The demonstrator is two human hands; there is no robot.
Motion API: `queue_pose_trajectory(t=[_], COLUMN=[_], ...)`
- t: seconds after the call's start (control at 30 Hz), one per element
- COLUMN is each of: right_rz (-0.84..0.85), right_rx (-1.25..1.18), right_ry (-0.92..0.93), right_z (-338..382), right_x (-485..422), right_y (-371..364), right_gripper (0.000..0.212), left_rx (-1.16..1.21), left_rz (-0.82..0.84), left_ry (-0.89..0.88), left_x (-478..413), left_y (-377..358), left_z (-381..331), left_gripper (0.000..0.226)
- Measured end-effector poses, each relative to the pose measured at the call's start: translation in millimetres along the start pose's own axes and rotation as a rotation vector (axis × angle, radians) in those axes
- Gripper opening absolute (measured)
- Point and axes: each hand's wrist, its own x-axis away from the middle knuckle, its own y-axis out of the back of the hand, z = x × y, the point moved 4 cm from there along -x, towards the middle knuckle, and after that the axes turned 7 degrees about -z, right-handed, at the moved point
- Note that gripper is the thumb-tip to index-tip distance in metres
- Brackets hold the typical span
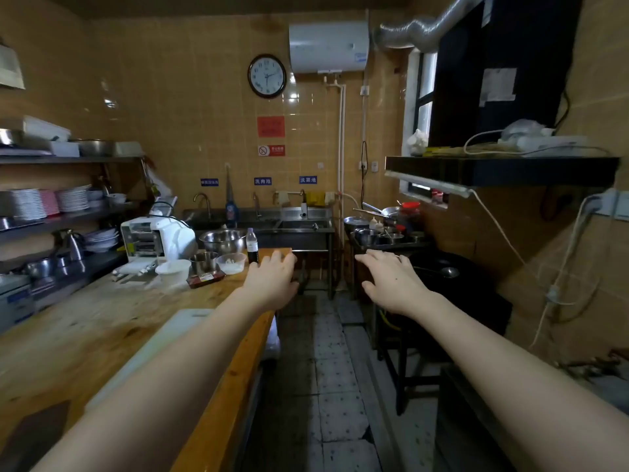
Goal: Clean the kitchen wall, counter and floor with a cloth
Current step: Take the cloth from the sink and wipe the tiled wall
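Both hands are held out palm down, fingers loosely spread and nothing grasped: the left hand (272, 281) over the right edge of the long wooden tabletop (85, 318), the right hand (391, 281) above the grey tiled floor (333, 386). A yellow cloth (315, 198) is draped on the rail (295, 192) above the stainless steel sink (306, 229) at the orange tiled wall (187, 114), well apart from both hands.

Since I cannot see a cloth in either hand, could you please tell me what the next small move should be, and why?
Probably step toward the steel sink and reach for the yellow cloth hanging above it: the left hand and right hand are open and empty, so wiping cannot start.
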Motion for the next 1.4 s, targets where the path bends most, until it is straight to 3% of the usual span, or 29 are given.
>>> queue_pose_trajectory(t=[0.2, 0.5, 0.73, 1.17, 1.4], right_rz=[0.036, 0.072, 0.162, 0.181, 0.190], right_rx=[-0.012, -0.032, 0.006, 0.036, 0.042], right_ry=[0.004, 0.007, 0.031, -0.013, -0.027], right_z=[-59.1, -172.5, -218.8, -305.5, -338.5], right_x=[-114.5, -369.8, -473.1, -657.6, -802.2], right_y=[-103.6, -215.2, -275.8, -410.8, -482.2], right_gripper=[0.060, 0.056, 0.055, 0.055, 0.055], left_rx=[-0.005, -0.030, -0.021, 0.000, 0.027], left_rz=[0.044, 0.047, 0.073, 0.159, 0.114], left_ry=[0.019, 0.084, 0.138, 0.127, 0.114], left_x=[-107.4, -357.6, -467.8, -662.2, -795.9], left_y=[-94.6, -222.5, -292.2, -426.8, -494.2], left_z=[30.9, 101.4, 134.4, 195.2, 256.4], left_gripper=[0.062, 0.057, 0.055, 0.054, 0.054])
